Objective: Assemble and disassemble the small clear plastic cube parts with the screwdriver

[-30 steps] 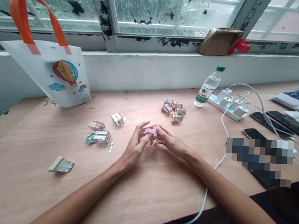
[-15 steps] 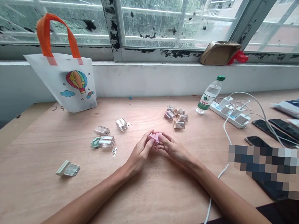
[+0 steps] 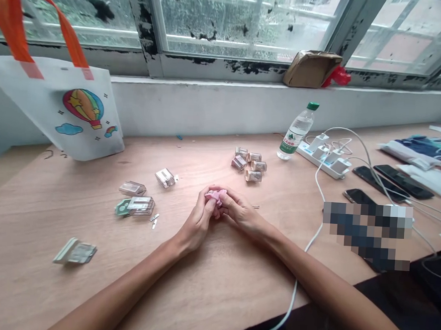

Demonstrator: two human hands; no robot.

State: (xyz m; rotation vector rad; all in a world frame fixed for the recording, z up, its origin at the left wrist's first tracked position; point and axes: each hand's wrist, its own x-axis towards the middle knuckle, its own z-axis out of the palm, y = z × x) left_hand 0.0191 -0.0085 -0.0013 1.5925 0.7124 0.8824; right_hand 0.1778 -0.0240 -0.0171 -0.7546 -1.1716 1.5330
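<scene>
My left hand (image 3: pixel 197 223) and my right hand (image 3: pixel 240 213) meet at the middle of the wooden table (image 3: pixel 213 279), fingers closed together around a small pink piece (image 3: pixel 214 195) held between the fingertips. Behind the hands lies a cluster of several small clear-and-tan boxes (image 3: pixel 250 164). To the left lie more small clear packs (image 3: pixel 136 204), one alone (image 3: pixel 165 177), and two tiny metal bits (image 3: pixel 154 219).
A white tote bag (image 3: pixel 69 111) with orange handles leans at the back left. A water bottle (image 3: pixel 296 131), a power strip (image 3: pixel 323 156) with chargers and white cables, and several phones (image 3: pixel 391 178) sit at right. Another pack (image 3: pixel 75 252) lies near left.
My left fingers, spread a second ago, have closed in onto the pink piece beside my right hand. The camera view has shifted slightly.
</scene>
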